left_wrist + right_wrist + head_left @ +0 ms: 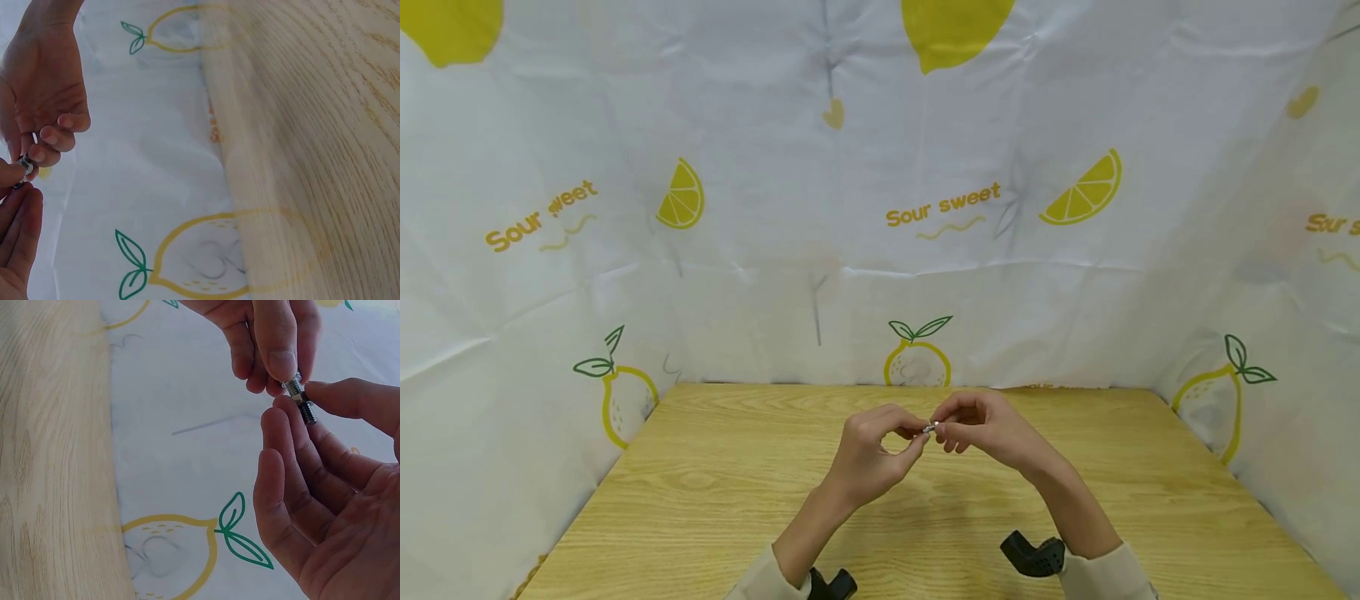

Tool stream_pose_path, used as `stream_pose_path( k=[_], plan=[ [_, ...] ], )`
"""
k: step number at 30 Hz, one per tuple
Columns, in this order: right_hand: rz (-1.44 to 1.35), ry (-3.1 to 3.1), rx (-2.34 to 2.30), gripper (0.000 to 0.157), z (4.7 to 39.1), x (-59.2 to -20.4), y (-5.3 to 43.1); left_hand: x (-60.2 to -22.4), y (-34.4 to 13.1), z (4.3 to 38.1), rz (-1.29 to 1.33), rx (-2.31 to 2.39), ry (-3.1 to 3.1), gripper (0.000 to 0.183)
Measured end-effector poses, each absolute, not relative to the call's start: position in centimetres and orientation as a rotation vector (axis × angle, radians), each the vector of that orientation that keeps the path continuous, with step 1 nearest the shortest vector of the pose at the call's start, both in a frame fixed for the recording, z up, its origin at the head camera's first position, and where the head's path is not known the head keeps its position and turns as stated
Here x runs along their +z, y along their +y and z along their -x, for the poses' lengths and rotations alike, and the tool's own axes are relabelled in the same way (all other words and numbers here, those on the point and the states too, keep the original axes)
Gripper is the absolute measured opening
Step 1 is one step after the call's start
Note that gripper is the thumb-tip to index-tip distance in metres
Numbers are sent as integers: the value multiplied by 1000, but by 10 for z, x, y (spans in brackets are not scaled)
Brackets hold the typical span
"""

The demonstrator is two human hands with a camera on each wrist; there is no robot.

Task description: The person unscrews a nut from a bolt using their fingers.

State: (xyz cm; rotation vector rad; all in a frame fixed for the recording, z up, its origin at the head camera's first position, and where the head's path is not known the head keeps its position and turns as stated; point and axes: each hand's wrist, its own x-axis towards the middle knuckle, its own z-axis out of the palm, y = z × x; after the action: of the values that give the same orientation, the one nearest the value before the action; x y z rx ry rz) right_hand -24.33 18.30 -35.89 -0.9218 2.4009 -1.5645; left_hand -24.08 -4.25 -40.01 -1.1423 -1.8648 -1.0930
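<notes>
Above the table, both hands meet at a small silver metal bolt (929, 428). In the right wrist view the bolt (308, 414) has a threaded shaft, darker at its lower end. A small nut (300, 398) sits partway along it. My left hand (874, 452) pinches the bolt's upper end between thumb and index finger. With thumb and fingertips, my right hand (994, 430) pinches the nut. The right hand's other fingers (281, 431) are loosely bent below. In the left wrist view fingers partly hide the metal piece (25, 165).
A wood-grain table (737, 467) spreads beneath the hands. White cloth (775, 208) with lemon prints hangs behind it and along both sides. Black wrist mounts (1033, 554) sit at the sleeves (1105, 575).
</notes>
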Motion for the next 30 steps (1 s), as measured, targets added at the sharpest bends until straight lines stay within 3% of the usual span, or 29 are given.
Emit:
stream_pose_path(
  k=[15,30],
  plan=[
    [828,2368,-1464,31,243,-356,185,-400,-43,239,1122,-1099,-1875,3],
    [889,2339,-1499,28,244,-358,186,-399,-43,239,1121,-1108,-1879,4]
  ],
)
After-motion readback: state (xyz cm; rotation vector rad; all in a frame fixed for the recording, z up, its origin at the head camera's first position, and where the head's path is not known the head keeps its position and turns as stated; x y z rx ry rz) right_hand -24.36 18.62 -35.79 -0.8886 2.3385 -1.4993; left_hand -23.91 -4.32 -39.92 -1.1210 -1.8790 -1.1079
